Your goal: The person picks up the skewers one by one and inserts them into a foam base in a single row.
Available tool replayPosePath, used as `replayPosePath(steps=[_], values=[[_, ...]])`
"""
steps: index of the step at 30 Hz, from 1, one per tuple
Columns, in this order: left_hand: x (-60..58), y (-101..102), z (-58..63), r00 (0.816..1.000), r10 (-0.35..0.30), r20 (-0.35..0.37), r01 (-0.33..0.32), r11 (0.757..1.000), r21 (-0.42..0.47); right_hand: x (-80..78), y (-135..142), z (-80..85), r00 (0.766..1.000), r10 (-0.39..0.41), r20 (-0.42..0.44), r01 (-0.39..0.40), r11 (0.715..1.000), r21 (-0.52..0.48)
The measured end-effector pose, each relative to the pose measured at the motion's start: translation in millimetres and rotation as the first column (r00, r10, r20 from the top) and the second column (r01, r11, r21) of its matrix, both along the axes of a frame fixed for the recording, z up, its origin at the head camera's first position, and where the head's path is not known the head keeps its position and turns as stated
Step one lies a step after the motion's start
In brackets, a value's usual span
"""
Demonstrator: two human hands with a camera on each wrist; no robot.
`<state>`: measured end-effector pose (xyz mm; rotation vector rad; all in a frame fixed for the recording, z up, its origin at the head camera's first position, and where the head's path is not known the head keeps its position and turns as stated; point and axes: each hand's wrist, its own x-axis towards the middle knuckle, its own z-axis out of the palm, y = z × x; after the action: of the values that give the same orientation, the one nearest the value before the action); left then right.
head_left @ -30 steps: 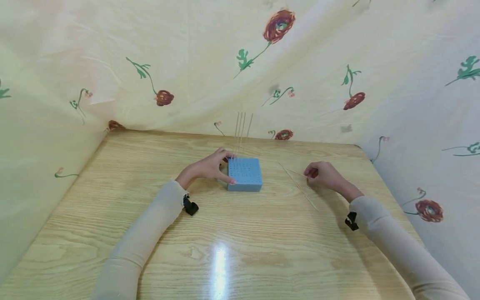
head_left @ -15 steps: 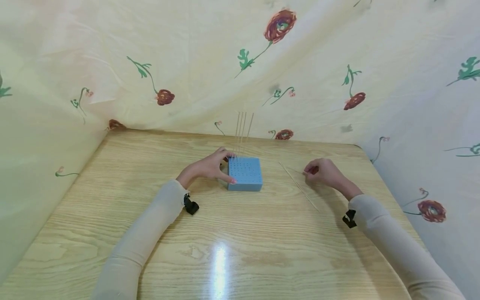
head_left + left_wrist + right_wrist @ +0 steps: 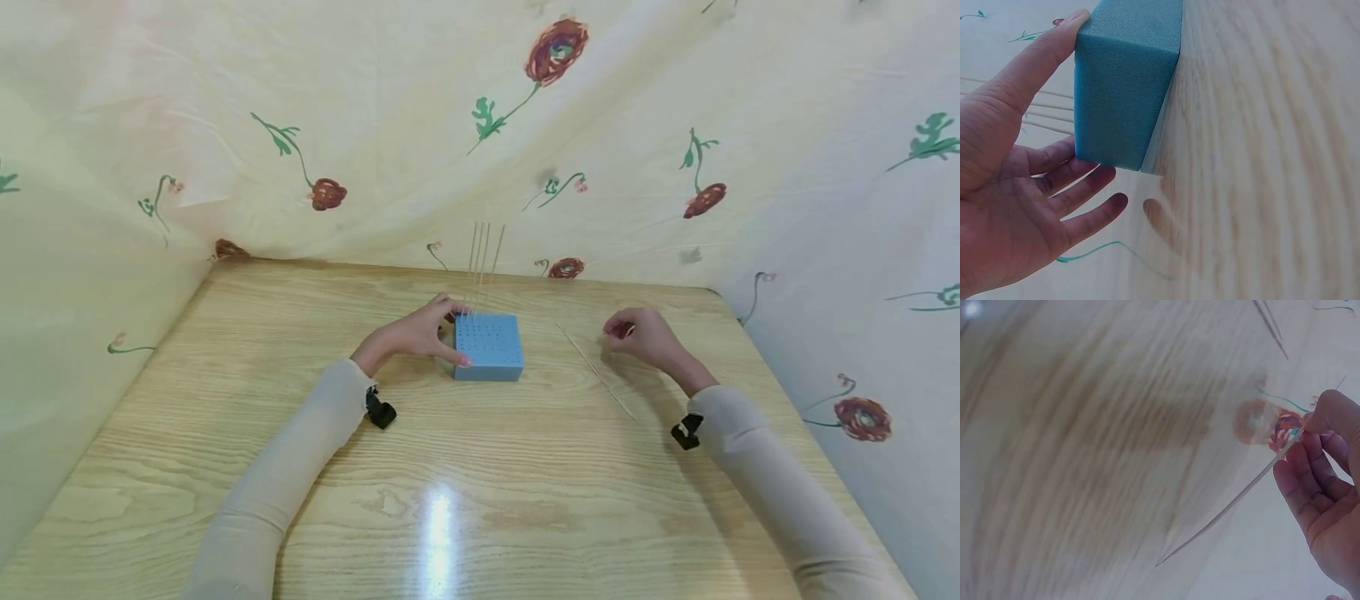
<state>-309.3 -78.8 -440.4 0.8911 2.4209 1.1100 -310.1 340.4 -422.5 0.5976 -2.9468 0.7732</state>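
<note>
In the head view a blue foam block (image 3: 489, 350) with rows of small holes lies flat on the table. My left hand (image 3: 414, 335) holds it at its left side, thumb on the near top edge and fingers at the far end, as the left wrist view shows too. Several thin wooden skewers (image 3: 483, 262) stand in the block's far left part. To the right, my right hand (image 3: 643, 337) pinches another skewer (image 3: 1229, 507) between thumb and fingers; its pointed end is close to the tabletop, whether touching I cannot tell. One more skewer (image 3: 596, 372) lies slantwise between block and right hand.
The wooden table (image 3: 525, 483) is glossy, with a bright light reflection in front. A flower-patterned cloth (image 3: 390, 125) hangs along its back and both sides. Black wrist-worn devices (image 3: 381, 411) sit at both sleeves.
My right hand has lifted slightly and moved away towards the back, with the skewer turning so it hardly shows in the head view. The left hand and block have stayed put.
</note>
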Motion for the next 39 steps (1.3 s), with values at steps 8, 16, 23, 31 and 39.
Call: replayPosePath(steps=[8, 16, 23, 31, 39], values=[[-0.1, -0.4, -1.7, 1.000, -0.008, -0.003, 0.008, 1.000, -0.002, -0.4, -5.5, 3.1, 1.000, -0.024, 0.013, 0.024, 0.999, -0.040], [-0.4, -0.7, -1.4, 1.000, -0.011, -0.003, 0.011, 1.000, -0.004, -3.8, -16.1, 9.2, 0.999, -0.040, -0.020, 0.038, 0.994, -0.107], [-1.0, -3.6, 0.7, 1.000, 0.005, -0.011, -0.005, 1.000, 0.000, -8.1, -30.7, 18.0, 0.995, -0.048, -0.089, 0.031, 0.982, -0.187], [0.1, -3.2, 2.5, 1.000, 0.002, -0.008, -0.002, 1.000, -0.006, -8.5, -49.2, 32.6, 0.993, -0.068, -0.100, 0.034, 0.953, -0.301], [0.2, -1.1, 1.8, 1.000, -0.012, -0.009, 0.012, 1.000, -0.003, -5.4, -72.0, 54.1, 0.994, -0.050, -0.101, -0.009, 0.856, -0.517]])
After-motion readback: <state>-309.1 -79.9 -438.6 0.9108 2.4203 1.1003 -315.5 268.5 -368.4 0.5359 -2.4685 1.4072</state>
